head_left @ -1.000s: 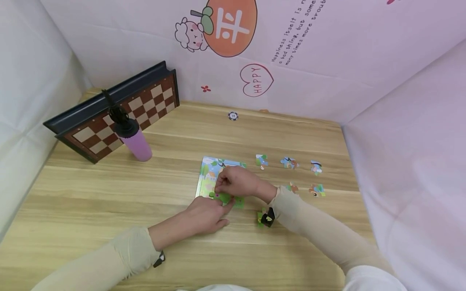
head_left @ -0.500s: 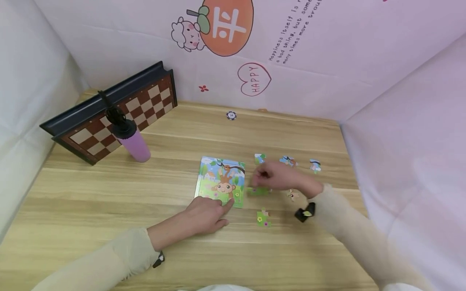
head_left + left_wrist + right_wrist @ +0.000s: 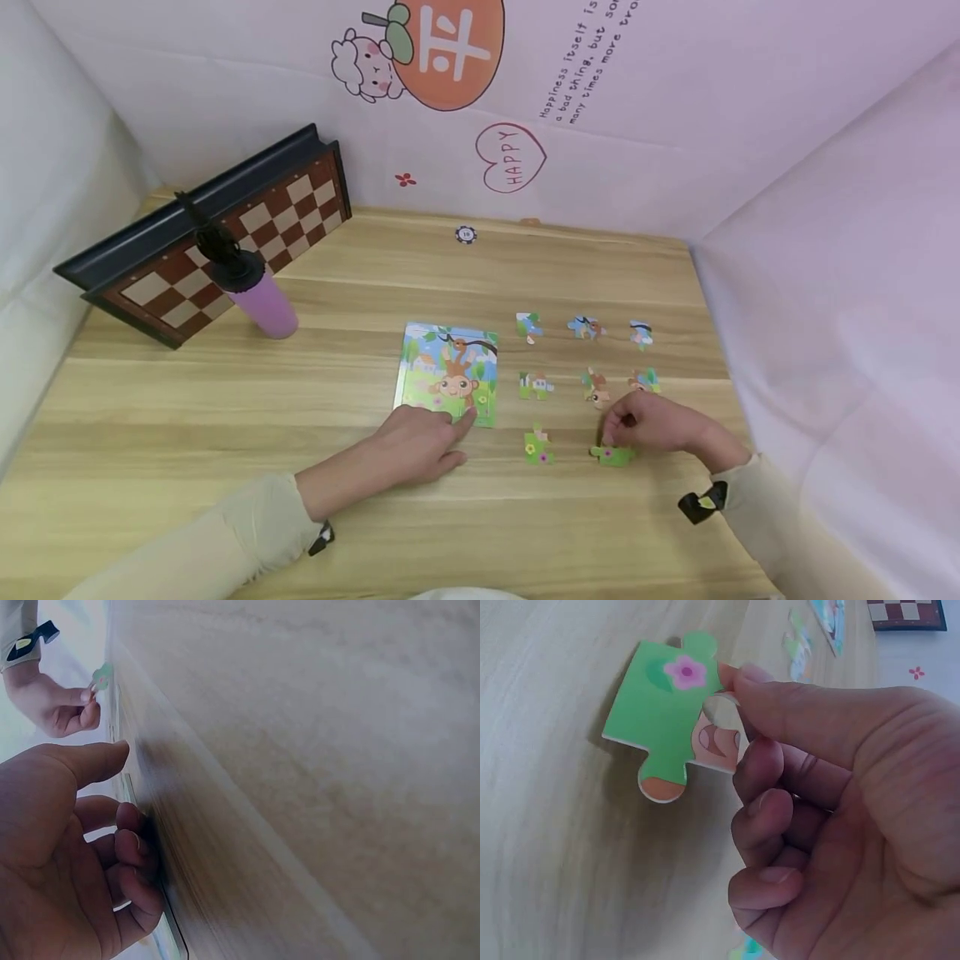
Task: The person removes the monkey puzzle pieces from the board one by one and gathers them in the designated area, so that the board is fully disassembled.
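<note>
In the head view, my right hand pinches a green jigsaw piece with a pink flower, at the front of the loose pieces. Seen from the right wrist, thumb and index finger grip this piece by its peach-coloured corner, tilted over the wood. My left hand lies at the front edge of a square puzzle board printed with a monkey, its index fingertip touching the lower right part. The left wrist view shows the other left fingers loosely curled near the board edge, holding nothing.
Loose jigsaw pieces lie in rows right of the board, including a yellow-flowered one and a house piece. A purple pump bottle and a chessboard stand at the left. A round chip lies near the back wall.
My right hand has moved from over the board out to the right, carrying the green piece to the front row. The left hand has stayed by the board. The head view has shifted slightly.
</note>
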Action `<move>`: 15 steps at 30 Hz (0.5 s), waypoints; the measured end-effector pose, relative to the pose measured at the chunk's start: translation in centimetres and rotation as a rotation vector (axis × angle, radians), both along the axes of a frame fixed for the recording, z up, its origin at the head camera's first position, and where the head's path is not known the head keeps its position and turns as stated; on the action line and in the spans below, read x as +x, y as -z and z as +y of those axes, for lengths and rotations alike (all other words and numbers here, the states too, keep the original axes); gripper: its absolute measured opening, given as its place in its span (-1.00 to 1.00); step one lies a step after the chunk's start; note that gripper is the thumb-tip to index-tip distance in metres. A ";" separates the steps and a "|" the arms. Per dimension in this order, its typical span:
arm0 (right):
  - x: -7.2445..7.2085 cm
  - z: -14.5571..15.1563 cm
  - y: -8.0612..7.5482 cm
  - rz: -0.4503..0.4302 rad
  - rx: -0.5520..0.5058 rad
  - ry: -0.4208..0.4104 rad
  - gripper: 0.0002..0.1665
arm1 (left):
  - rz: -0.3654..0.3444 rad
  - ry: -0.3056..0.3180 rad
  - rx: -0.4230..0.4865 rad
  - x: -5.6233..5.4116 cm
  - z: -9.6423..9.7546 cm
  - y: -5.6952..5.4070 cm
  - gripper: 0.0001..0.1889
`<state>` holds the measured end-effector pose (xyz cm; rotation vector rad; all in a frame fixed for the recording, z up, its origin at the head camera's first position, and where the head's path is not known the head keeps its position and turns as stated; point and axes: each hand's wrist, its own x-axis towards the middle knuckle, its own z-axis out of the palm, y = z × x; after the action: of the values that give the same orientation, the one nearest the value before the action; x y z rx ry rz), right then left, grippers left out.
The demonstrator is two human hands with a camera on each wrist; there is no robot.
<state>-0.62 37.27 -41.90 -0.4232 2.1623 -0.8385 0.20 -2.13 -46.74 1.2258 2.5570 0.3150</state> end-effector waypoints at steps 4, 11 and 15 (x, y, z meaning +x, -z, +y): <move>0.2 0.2 0.6 0.006 0.048 0.015 -0.86 | -0.001 0.004 0.005 0.0 0.0 -0.1 -0.36; -0.3 0.0 0.5 0.062 0.033 0.011 -0.90 | -0.007 -0.006 -0.017 0.0 0.0 -0.2 -0.35; -0.6 -0.1 0.3 0.063 0.029 0.022 -0.93 | -0.015 -0.010 -0.017 0.0 -0.1 -0.3 -0.35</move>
<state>-1.22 37.13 -42.16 -0.4169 2.2384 -0.8150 0.18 -2.21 -46.43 1.2004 2.5482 0.3032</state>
